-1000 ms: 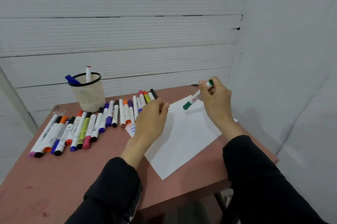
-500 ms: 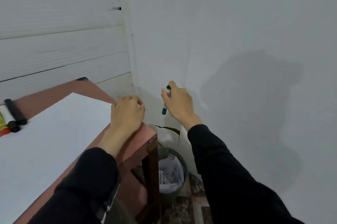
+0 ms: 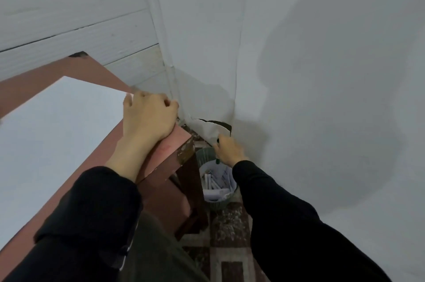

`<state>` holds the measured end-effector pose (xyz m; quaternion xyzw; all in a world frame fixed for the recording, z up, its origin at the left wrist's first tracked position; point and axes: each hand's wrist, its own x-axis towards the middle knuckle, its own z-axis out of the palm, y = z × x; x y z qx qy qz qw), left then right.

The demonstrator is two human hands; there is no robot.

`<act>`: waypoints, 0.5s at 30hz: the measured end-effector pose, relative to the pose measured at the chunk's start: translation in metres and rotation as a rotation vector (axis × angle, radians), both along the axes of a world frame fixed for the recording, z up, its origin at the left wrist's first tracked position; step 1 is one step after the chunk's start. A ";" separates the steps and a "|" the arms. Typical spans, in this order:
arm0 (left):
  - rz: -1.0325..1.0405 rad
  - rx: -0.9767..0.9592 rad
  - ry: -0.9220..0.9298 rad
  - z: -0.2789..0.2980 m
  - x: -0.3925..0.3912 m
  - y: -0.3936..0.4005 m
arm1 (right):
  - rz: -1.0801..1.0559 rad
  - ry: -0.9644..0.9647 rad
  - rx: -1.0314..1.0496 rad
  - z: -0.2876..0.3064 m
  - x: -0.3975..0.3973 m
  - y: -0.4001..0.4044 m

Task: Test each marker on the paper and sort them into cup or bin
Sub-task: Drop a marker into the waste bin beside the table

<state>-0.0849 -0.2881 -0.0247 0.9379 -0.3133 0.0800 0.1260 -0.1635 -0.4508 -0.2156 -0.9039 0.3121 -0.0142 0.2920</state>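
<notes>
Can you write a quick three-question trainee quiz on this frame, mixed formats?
1. True or false: the right hand holds the green marker above the bin.
2. Multiple choice: where is the left hand?
A. inside the bin
B. at the corner of the table, beside the paper
C. flat against the wall
3. Fill in the blank: the bin stands on the floor beside the table ____.

Key:
1. True. The marker has not been let go.
2. B. The fingers are curled and nothing shows in them.
3. leg. White markers and paper scraps already lie in the bin.
</notes>
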 end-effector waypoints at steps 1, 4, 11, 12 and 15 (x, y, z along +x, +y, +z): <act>0.003 -0.001 -0.002 0.001 -0.001 -0.001 | 0.008 0.046 0.005 -0.009 -0.002 0.001; 0.013 0.009 -0.002 0.000 0.000 -0.001 | 0.004 0.130 0.027 -0.026 -0.004 0.004; 0.006 -0.015 -0.006 -0.001 0.000 -0.001 | -0.124 0.033 0.183 -0.023 -0.005 0.002; 0.001 -0.025 -0.005 -0.002 0.001 -0.001 | -0.153 -0.025 0.197 -0.018 -0.005 0.001; -0.017 -0.108 -0.001 -0.003 0.000 -0.001 | -0.220 -0.188 0.181 0.005 -0.004 0.002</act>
